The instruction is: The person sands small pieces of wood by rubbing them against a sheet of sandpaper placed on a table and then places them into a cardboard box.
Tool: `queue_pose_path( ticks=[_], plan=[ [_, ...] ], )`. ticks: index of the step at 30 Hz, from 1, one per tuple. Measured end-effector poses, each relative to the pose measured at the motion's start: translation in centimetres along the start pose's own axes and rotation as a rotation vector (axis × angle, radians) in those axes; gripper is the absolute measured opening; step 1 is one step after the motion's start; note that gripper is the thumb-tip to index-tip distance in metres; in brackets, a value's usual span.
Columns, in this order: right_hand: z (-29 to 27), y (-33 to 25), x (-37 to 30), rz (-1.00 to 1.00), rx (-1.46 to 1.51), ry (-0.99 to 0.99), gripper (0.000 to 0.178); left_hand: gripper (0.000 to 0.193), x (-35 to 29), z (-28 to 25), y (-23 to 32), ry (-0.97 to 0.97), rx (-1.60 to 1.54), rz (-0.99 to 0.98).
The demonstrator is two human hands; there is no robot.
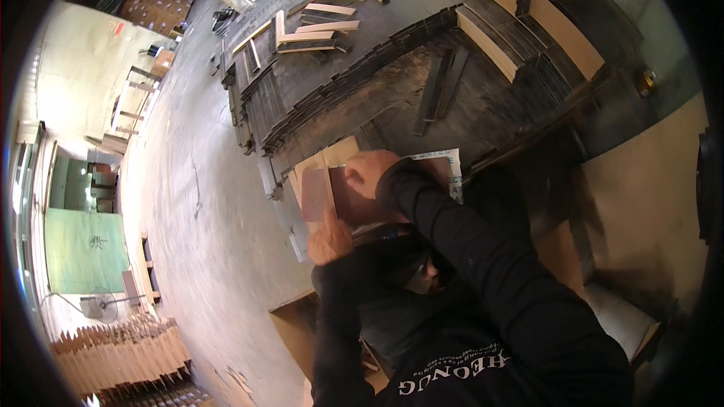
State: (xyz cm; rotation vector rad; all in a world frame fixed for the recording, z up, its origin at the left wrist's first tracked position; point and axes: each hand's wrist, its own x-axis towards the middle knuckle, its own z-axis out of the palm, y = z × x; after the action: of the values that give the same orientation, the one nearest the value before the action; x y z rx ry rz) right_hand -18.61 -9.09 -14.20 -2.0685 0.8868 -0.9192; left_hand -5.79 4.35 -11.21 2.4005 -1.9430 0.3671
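Note:
In front of me lies a flat reddish-brown piece (pixel 320 194), with a darker brown surface (pixel 354 207) beside it on the right. My left hand (pixel 329 243) is closed at the near edge of the reddish-brown piece, one finger reaching up onto it. My right hand (pixel 369 172) is curled over the darker surface, knuckles up; what its fingers hold, if anything, is hidden. Pale wooden pieces (pixel 337 152) stick out beyond the hands. A white printed sheet (pixel 454 160) shows under my right forearm.
Long stacks of dark-edged strips (pixel 362 90) run across the far side, with loose pale strips (pixel 328 26) on top. Curved boards (pixel 566 34) stand at far right. An opened cardboard box (pixel 294 324) sits near my left arm; bundled brown pieces (pixel 124 350) lie at lower left.

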Motion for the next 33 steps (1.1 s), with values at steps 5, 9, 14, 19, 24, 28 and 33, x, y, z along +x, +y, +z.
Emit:
queue_pose_path(
  ticks=[5, 9, 14, 19, 24, 28, 33],
  plan=[
    [0.4, -0.6, -0.2, 0.024, -0.014, -0.014, 0.013, 0.033, -2.5, -0.4, -0.6, -0.027, 0.062, 0.022],
    [0.4, -1.7, 0.2, -0.021, -0.029, 0.008, 0.014, 0.022, 5.6, 2.9, -1.7, 0.277, 0.185, 0.156],
    [0.0, -0.1, 0.3, -0.019, -0.030, 0.014, 0.014, 0.038, 1.0, 1.3, -0.8, 0.018, 0.131, 0.058],
    [0.0, 0.0, -0.3, -0.031, -0.049, 0.038, 0.014, 0.035, -0.4, 1.5, 1.0, 0.069, 0.087, 0.078],
    [1.4, -0.6, 0.6, -0.055, -0.074, -0.020, 0.015, 0.009, 7.8, 2.6, 0.8, 0.105, 0.121, -0.112],
    [0.6, -0.5, 1.2, 0.029, -0.075, -0.053, 0.014, 0.016, -0.3, 2.9, 0.4, 0.297, 0.218, 0.013],
    [0.9, -0.5, 0.5, 0.011, -0.175, -0.024, 0.013, 0.026, -16.3, -0.6, -7.3, -0.012, -0.069, -0.541]
  ],
)
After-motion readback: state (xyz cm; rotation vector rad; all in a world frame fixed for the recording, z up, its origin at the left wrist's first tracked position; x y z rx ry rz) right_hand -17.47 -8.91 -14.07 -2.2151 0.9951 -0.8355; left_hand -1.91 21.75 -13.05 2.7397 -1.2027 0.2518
